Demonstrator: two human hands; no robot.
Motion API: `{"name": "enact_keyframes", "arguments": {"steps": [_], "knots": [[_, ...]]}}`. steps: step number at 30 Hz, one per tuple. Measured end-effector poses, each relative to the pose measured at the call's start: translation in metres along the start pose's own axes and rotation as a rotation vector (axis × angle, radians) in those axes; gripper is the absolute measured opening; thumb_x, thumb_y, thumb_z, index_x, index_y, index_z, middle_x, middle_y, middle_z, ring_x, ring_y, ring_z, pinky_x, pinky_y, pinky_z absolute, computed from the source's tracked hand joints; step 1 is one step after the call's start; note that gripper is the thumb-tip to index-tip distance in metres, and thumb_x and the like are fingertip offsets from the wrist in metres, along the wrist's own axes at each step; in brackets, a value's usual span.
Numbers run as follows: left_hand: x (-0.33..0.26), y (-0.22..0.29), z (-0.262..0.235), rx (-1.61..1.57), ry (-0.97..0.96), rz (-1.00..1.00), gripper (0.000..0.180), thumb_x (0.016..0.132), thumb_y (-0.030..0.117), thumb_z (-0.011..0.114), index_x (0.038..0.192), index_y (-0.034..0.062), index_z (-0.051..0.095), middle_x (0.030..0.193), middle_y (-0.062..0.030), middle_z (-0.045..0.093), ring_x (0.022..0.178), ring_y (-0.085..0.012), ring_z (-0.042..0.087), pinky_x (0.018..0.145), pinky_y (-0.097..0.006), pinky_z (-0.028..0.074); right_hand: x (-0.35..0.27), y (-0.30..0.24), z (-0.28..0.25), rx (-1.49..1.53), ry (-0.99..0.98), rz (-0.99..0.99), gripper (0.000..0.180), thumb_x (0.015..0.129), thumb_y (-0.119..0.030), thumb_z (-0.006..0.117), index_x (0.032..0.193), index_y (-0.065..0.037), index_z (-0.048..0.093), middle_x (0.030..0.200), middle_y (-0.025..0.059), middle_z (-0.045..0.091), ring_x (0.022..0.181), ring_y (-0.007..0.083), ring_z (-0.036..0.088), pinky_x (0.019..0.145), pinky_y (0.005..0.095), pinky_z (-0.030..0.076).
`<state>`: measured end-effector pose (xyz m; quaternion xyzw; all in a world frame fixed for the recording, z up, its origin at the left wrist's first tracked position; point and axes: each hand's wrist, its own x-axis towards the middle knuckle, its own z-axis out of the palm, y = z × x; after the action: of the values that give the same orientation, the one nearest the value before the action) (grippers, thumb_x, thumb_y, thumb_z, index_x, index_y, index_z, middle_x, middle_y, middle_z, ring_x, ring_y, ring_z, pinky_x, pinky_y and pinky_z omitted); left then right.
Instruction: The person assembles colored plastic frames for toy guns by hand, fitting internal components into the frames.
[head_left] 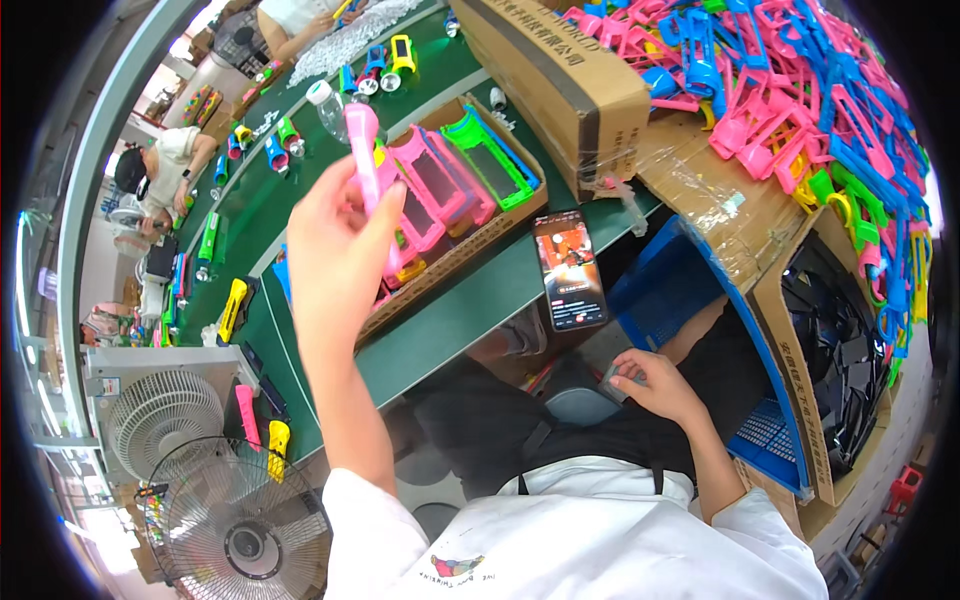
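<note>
My left hand (335, 235) is raised over the table, its fingers closed around a pink plastic flashlight housing (366, 155). Below and beyond it sits a shallow cardboard box (455, 270) with pink, green and blue housings inside; a green housing (490, 155) lies at its right end. A clear bottle with a white cap (319, 93) stands behind the held piece, partly covered. Over my lap, my right hand (655, 385) has its thumb and fingers closed on a small greyish piece (613, 383), too hidden to name.
A phone (572, 270) with a lit screen lies at the table's edge. To the right, a large heap of coloured housings (780, 100) rests on cardboard, near a box of dark glossy panels (835, 340). Fans (245, 540) stand at left. Other people work across the green table (440, 345).
</note>
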<state>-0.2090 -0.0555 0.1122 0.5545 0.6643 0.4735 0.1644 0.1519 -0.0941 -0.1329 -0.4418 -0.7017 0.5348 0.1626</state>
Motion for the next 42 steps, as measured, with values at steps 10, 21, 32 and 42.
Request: {"name": "enact_keyframes", "arguments": {"steps": [10, 21, 32, 42], "knots": [[0.034, -0.013, 0.092, 0.599, 0.179, 0.251, 0.042, 0.09, 0.027, 0.073, 0.122, 0.0002, 0.066, 0.083, -0.0147, 0.073, 0.077, -0.0232, 0.072, 0.071, -0.036, 0.054, -0.09, -0.097, -0.088, 0.119, -0.106, -0.168, 0.049, 0.077, -0.026, 0.089, 0.113, 0.0, 0.069, 0.101, 0.0109, 0.074, 0.094, 0.0219, 0.07, 0.083, 0.033, 0.055], [0.056, 0.068, 0.338, 0.134, -0.328, 0.628, 0.044, 0.088, 0.027, 0.072, 0.12, -0.0017, 0.062, 0.114, -0.0226, 0.064, 0.103, -0.0395, 0.066, 0.09, -0.046, 0.053, -0.107, -0.104, -0.24, -0.965, 0.492, 0.006, 0.034, 0.088, -0.025, 0.072, 0.113, -0.003, 0.064, 0.11, 0.015, 0.064, 0.11, 0.0364, 0.06, 0.096, 0.0452, 0.048], [0.086, 0.068, 0.399, 0.098, -0.15, 0.551, 0.032, 0.089, 0.021, 0.063, 0.107, -0.0048, 0.065, 0.122, -0.028, 0.056, 0.096, -0.0469, 0.065, 0.085, -0.05, 0.054, -0.047, -0.052, -0.264, -1.262, 0.515, -0.138, 0.023, 0.08, -0.017, 0.074, 0.102, -0.01, 0.069, 0.1, 0.0076, 0.061, 0.099, 0.0277, 0.063, 0.082, 0.0397, 0.056], [-0.012, 0.107, 0.222, -0.339, -0.266, 0.25, 0.032, 0.094, 0.021, 0.066, 0.115, -0.0029, 0.066, 0.09, -0.0169, 0.071, 0.077, -0.0249, 0.069, 0.073, -0.037, 0.053, -0.058, -0.073, -0.288, -1.257, 0.364, -0.391, 0.015, 0.073, -0.012, 0.076, 0.087, -0.005, 0.073, 0.093, 0.0039, 0.065, 0.087, 0.0246, 0.064, 0.076, 0.0371, 0.054]]}}
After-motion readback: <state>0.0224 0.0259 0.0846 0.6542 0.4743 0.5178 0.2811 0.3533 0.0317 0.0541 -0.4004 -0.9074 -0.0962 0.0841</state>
